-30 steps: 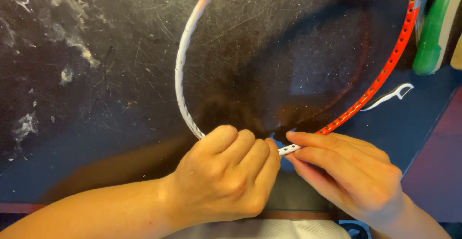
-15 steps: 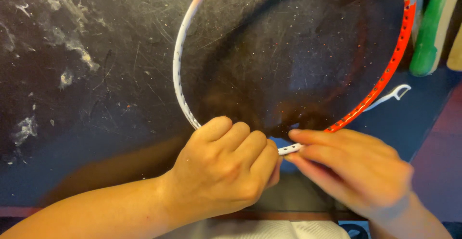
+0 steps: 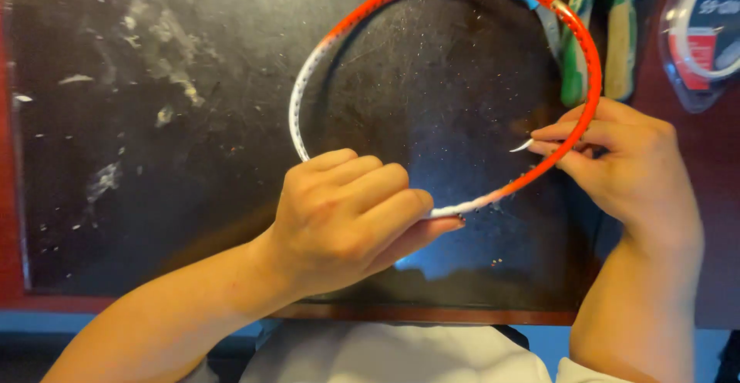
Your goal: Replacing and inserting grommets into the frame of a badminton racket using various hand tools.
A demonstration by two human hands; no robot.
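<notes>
Your left hand (image 3: 347, 217) is curled shut around the racket frame (image 3: 331, 44) at its 6 o'clock rim, fingers together over the white section. Your right hand (image 3: 624, 167) sits at the frame's 3 o'clock side, thumb and fingertips pinched together on a small white strip (image 3: 522, 146) that juts inward from the orange rim. The unstrung hoop lies over the dark, scuffed mat (image 3: 154, 121). At 1 o'clock, a clear round package (image 3: 705, 36) holds a coil; what else is inside, you cannot tell.
</notes>
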